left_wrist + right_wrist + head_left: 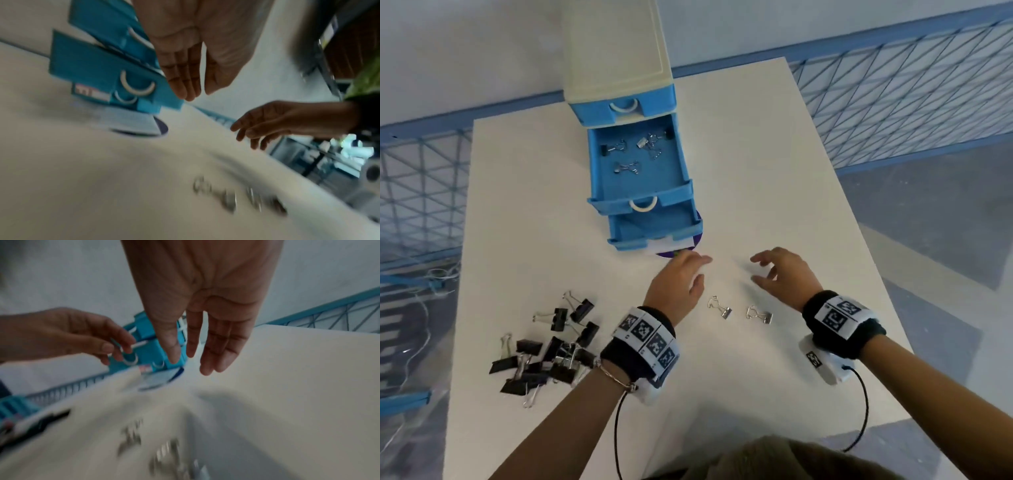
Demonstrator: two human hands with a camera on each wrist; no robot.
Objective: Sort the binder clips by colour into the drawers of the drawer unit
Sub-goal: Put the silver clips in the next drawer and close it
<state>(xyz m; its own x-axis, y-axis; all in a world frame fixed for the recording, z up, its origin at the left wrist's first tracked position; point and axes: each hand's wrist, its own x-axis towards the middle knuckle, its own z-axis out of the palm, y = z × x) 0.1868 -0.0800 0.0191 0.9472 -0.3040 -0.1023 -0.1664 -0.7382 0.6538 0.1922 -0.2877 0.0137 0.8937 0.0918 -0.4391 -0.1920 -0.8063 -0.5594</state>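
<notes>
A blue and cream drawer unit [619, 68] stands at the table's far side. Its middle drawer [599, 164] is pulled far out and holds several silver clips [626, 167]. The bottom drawer [619, 236] is also out. Two silver binder clips [720, 307] [759, 314] lie on the table between my wrists. A pile of black binder clips [544, 353] sits at the near left. My left hand [681, 277] hovers open just before the bottom drawer, holding nothing. My right hand [779, 270] hovers open beside it, fingers loosely spread and empty.
The white table [774, 171] has a blue wire fence [893, 96] behind it and to the left. A round dark disc with a paper label [674, 245] lies under the bottom drawer's front. Cables run from both wrist cameras.
</notes>
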